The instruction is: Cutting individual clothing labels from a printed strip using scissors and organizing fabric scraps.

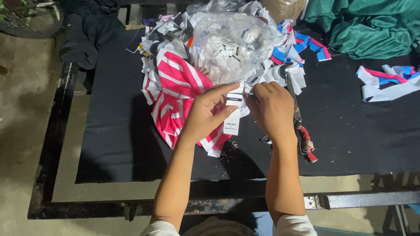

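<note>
holding the white label (232, 114) dead centre of the frame, the left hand (205, 116) has it pinched between thumb and forefinger, other fingers loosely curled. the right hand (272, 109) is closed into a near fist around a thin metal tool (248, 94), only the tip showing, touching the label's top edge. can't tell exactly what tool it is.

if it were me i'd keep the label taut and flat with the left pinch, and work the tip in small moves right at the top edge so it doesn't slip toward the left forefinger, which sits just beside it.

right under the hands is the pink and white striped cloth (175, 94), and above that, upper middle, a clear plastic bag of labels (227, 46) on a heap of fabric strips. scissors with red-wrapped handles (302, 131) lie just right of the right wrist, so watch the elbow swing there.

most open room is the black table cover (113, 131) at left and lower right. more strips (385, 83) sit at the right edge, green cloth (367, 26) upper right. the metal table frame (350, 200) runs along the bottom, close to the forearms.
</note>
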